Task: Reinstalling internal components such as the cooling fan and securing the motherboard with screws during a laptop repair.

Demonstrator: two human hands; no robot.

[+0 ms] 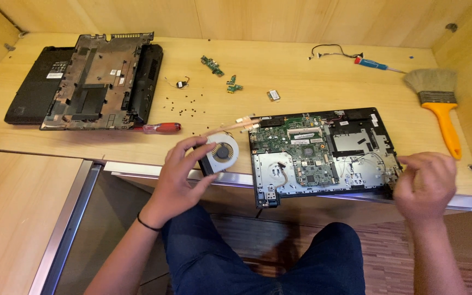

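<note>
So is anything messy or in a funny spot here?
Yes. Tiny dark screws lie scattered loose across the wooden desk. The opened laptop sticks out past the desk's front edge, and the left hand holds a round cooling fan at that edge too.

Bare wooden desk (pixel 301 87) lies open between the opened laptop (pixel 323 153) and the back wall. Scattered screws (pixel 184 104), seemingly loose, and small circuit boards (pixel 212 65) clutter the middle; a paintbrush (pixel 438 104) blocks the right.

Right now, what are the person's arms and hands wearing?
Both forearms are bare, with no sleeves or gloves in view. The left hand has a thin black band around its wrist. The right hand shows no ring, watch or band. Dark blue jeans cover the legs below.
</note>
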